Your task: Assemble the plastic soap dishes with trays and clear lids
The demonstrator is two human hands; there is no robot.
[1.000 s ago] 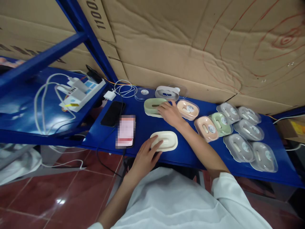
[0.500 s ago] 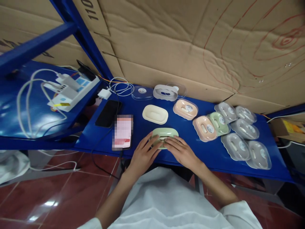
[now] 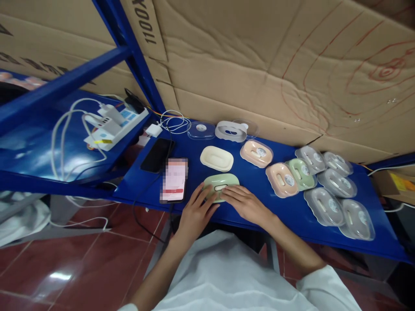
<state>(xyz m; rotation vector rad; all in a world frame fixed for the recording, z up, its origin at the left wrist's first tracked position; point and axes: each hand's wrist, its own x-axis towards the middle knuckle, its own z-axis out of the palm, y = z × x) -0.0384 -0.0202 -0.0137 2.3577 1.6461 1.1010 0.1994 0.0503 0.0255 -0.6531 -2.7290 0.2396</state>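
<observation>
A green oval dish (image 3: 223, 178) with a slot in its middle lies near the front edge of the blue table. Fingers of my left hand (image 3: 194, 211) rest on its left side, and my right hand (image 3: 248, 205) presses its fingertips on the right side near the slot. Both hands hold the dish between them. Just behind it sits a cream oval tray (image 3: 216, 158). To the right are a peach dish (image 3: 256, 153) and another peach dish (image 3: 281, 179) under clear covers, beside a covered green one (image 3: 301, 174).
Several grey covered dishes (image 3: 324, 206) stand at the right. At the back are a grey ring-shaped piece (image 3: 231, 131) and a clear cover (image 3: 201, 130). A lit phone (image 3: 174, 179), a black phone (image 3: 157, 154) and a power strip (image 3: 116, 129) with white cables lie left.
The camera view has shifted slightly, so the table's items appear displaced. Both hands stay on the green dish, which looks slightly tilted in the picture.
</observation>
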